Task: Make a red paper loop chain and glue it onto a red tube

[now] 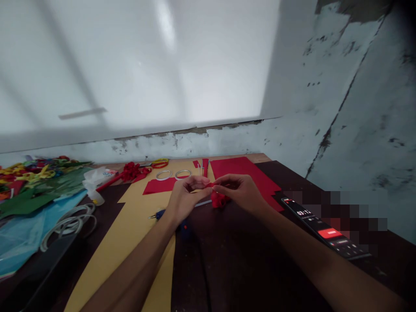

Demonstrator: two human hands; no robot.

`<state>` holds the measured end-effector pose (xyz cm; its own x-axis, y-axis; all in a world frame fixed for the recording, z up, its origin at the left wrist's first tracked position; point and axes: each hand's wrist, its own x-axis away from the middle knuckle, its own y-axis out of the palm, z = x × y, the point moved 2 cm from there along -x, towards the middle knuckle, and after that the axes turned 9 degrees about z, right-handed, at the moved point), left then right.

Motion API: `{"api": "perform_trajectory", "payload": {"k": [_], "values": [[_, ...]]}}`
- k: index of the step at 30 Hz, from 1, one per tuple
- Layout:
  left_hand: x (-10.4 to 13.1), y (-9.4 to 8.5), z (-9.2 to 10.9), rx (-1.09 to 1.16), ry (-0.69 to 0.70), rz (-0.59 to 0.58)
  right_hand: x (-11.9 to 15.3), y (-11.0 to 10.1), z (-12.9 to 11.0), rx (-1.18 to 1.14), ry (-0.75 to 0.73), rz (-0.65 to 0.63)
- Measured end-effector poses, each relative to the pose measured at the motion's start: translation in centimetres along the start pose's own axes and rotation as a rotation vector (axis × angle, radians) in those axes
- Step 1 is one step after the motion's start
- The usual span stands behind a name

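Between the fingertips of both hands is a small red piece (pixel 210 185), mostly covered by the fingers. My left hand (pixel 188 195) pinches it from the left, and my right hand (pixel 238 190) pinches it from the right. Just below the right fingertips sits a red ruffled flower (pixel 219 199). Under my left wrist lies a blue glue gun (pixel 160 214) with its metal tip pointing left. A thin pale stick (pixel 203 203) shows between the hands and the table. Two tape rolls (pixel 183 174) rest on red paper beyond my left hand.
Red sheets (pixel 245 171) lie at the back right, on the dark table (pixel 240 264). A phone (pixel 321 225) is at the right. Yellow scissors (pixel 160 163), a red flower bunch (pixel 131 172), coiled cable (pixel 69 221), a small bottle (pixel 97 197) and colourful scraps (pixel 39 173) are left.
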<state>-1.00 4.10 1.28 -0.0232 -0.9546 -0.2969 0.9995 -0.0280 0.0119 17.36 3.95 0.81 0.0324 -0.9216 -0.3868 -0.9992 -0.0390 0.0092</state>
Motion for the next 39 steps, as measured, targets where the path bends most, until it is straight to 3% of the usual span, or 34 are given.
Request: {"api": "perform_trajectory", "payload": {"k": [5, 11, 17, 26, 33, 39], "values": [[0.2, 0.0, 0.2, 0.101, -0.087, 0.028, 0.0, 0.1, -0.1, -0.089, 0.029, -0.021], [0.4, 0.3, 0.3, 0.175, -0.166, -0.044, 0.0, 0.1, 0.6, -0.242, 0.126, -0.044], [0.6, 0.4, 0.3, 0.203, -0.152, -0.101, 0.0, 0.6, 0.7, -0.468, 0.230, -0.138], [0.7, 0.5, 0.2, 0.270, -0.194, -0.066, 0.5, 1.1, -0.2, -0.521, 0.272, -0.266], [0.7, 0.5, 0.8, 0.197, -0.146, -0.019, -0.1, 0.6, 0.9, -0.442, 0.247, -0.147], [0.9, 0.5, 1.1, -0.091, 0.086, -0.009, -0.1, 0.3, 1.1, -0.321, 0.195, -0.112]]}}
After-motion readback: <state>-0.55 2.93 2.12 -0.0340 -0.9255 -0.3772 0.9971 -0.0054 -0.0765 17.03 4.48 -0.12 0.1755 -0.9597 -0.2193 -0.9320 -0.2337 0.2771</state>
